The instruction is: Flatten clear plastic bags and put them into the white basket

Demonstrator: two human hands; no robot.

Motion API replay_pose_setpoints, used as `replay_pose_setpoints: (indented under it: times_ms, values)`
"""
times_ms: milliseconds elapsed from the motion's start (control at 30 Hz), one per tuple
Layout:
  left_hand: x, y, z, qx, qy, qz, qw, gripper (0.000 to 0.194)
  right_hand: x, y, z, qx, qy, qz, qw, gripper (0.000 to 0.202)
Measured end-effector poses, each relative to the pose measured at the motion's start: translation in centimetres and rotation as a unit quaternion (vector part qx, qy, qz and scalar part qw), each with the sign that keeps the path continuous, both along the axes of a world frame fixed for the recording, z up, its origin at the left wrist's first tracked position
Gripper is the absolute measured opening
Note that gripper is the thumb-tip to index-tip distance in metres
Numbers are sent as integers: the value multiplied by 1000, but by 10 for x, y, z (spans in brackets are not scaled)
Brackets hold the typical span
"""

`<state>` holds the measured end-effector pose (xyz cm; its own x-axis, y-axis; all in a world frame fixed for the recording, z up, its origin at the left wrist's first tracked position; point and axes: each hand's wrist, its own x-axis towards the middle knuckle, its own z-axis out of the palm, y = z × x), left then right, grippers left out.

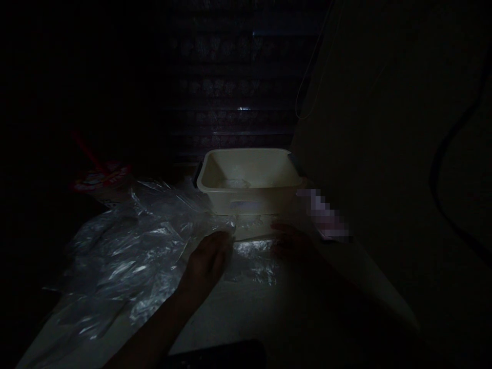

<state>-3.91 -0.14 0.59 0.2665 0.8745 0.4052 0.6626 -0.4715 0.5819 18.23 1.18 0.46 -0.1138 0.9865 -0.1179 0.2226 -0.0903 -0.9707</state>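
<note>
In the dim head view, my left hand (210,256) has its fingers bent together on the left edge of a clear plastic bag (253,261), which lies on the pale table (234,312). My right hand (292,243) is at the bag's right side, very dark, with one finger stretched toward the left. A cream basin (249,197) with dark handles stands just beyond both hands, with something clear on its bottom. To the left of my left hand spreads a heap of crinkled clear plastic bags (142,251).
A cup with a red patterned top (103,177) and a red straw stands at the back left. A pixelated pinkish item (326,218) lies right of the basin. At the front edge is a dark object (223,354). A cord hangs along the right side.
</note>
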Motion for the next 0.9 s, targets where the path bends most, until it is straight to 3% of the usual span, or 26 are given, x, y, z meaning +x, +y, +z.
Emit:
replay_pose_setpoints:
  times_ms: [133, 233, 400, 600, 767, 900]
  values:
    - [8, -6, -1, -3, 131, -58, 990, 39, -1, 0, -1, 18, -28, -7, 999, 43]
    - [13, -10, -4, 4, 218, -67, 974, 43, 3, 2, -2, 81, -88, -36, 992, 32]
    - [14, -13, -5, 30, 326, -78, 942, 45, 3, -4, 1, 211, -273, -76, 936, 25]
    - [16, -17, -5, 47, 374, -60, 924, 47, -27, -25, 8, 384, -343, 48, 856, 34]
    - [18, -18, -3, 34, 378, -40, 924, 47, -25, -34, 16, 373, -427, 171, 806, 19]
    - [17, -17, -2, 27, 377, -39, 925, 47, -16, -40, 9, 361, -456, 250, 774, 12]
